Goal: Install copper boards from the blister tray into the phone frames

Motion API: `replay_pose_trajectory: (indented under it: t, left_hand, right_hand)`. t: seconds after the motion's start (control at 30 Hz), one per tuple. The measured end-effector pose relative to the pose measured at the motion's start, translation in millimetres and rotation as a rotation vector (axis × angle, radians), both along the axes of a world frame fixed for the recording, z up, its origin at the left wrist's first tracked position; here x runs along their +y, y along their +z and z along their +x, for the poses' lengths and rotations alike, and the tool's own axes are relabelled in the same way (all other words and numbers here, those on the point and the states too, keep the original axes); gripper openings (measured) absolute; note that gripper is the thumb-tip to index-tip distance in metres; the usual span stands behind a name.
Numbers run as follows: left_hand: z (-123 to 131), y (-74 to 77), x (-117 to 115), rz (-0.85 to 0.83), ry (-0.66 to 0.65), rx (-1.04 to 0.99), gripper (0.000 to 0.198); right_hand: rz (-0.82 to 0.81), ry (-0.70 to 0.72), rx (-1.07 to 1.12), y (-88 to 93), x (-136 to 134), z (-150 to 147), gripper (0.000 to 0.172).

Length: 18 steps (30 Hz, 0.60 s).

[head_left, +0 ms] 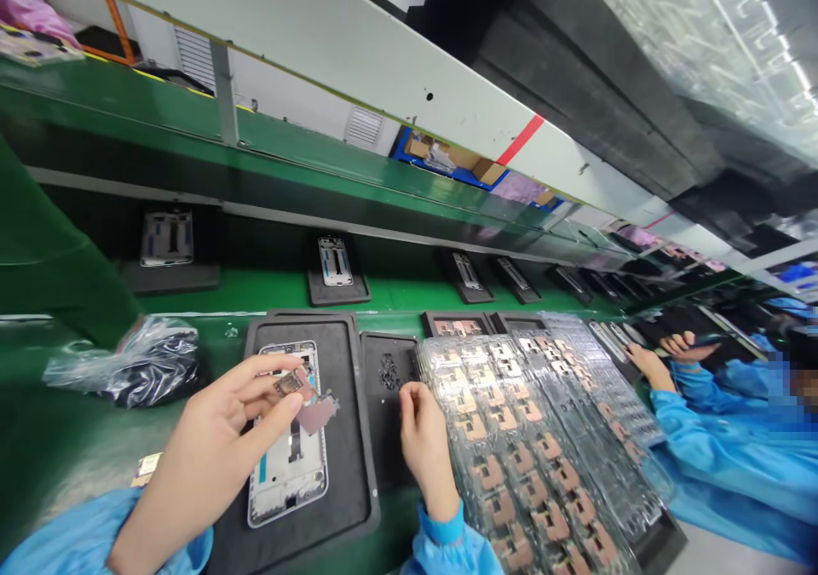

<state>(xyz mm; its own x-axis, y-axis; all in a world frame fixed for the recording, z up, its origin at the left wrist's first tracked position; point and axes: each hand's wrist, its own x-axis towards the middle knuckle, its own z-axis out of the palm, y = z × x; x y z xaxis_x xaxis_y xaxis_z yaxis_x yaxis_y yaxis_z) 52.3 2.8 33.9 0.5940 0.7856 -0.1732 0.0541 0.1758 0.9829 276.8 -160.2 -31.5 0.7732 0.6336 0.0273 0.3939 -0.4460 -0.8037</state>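
My left hand (233, 426) pinches a small copper-coloured circuit part (289, 382) between thumb and fingers, above the top of a white phone frame (289, 464). The frame lies in a black foam tray (348, 481). A pinkish film piece (318, 413) hangs just right of the part. My right hand (423, 439) is curled with fingertips together at the edge of a smaller black tray (383, 422); what it holds, if anything, is too small to name. That tray holds a pile of tiny dark bits (389, 372). Clear blister trays of copper parts (504, 439) lie right of it.
A crumpled plastic bag (137, 362) lies at the left on the green bench. Phone frames on black holders (167, 238) (336, 264) ride the conveyor behind. A co-worker in a blue coat (722, 447) works at the right, hands (665, 358) on another tray.
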Motion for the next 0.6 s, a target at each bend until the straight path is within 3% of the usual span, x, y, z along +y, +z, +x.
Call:
replay_pose_trajectory:
  t: [0.17, 0.3, 0.43, 0.6]
  left_hand:
    - [4, 6.5, -11, -0.116, -0.035, -0.06, 0.042]
    - [5, 16.7, -18, -0.161, -0.008, -0.033, 0.044]
    - [3, 22.7, -21, -0.134, 0.018, -0.001, 0.044]
    - [2, 23.0, -23, -0.094, 0.045, 0.04, 0.045]
  right_hand:
    - [0.14, 0.203, 0.336, 52.6, -1, -36, 0.043]
    - [0.269, 0.285, 0.556, 77.8, 12, -61, 0.041]
    - [0.304, 0.292, 0.551, 87.3, 23, -78, 0.039]
    - [0.254, 0.272, 0.414, 84.3, 27, -86, 0.037]
